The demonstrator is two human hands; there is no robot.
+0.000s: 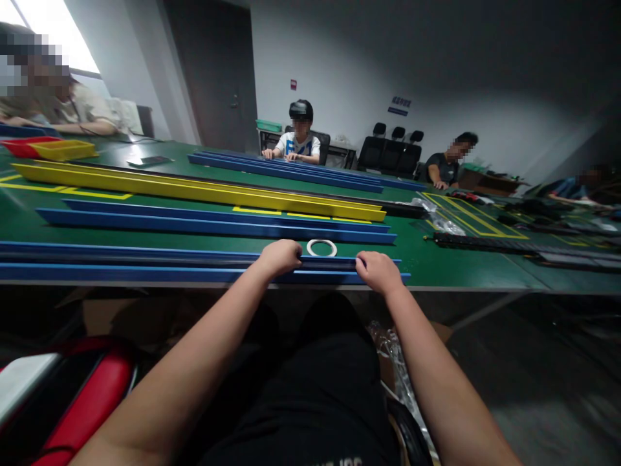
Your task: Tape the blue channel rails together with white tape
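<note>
A long blue channel point(145, 266) runs along the near edge of the table, with a thin dark strip point(330, 263) lying inside it. My left hand point(280, 259) is closed, its fingertips pinching at the strip inside the channel. Farther right, near the channel's end, my right hand point(381, 272) pinches at the same strip, thumb and fingers together. The strip's exact kind is hard to make out, and my fingers hide the gripped spots. Just behind the channel, between my hands, a white ring like a roll of tape point(321, 248) lies flat.
Beyond lie another blue channel point(218, 228), a yellow channel point(204, 195) and more blue channels point(291, 173). Red and yellow bins point(65, 150) stand at left. Black strips point(485, 244) and clear plastic wrap point(444, 221) lie at right. Several people sit around the green table point(466, 277).
</note>
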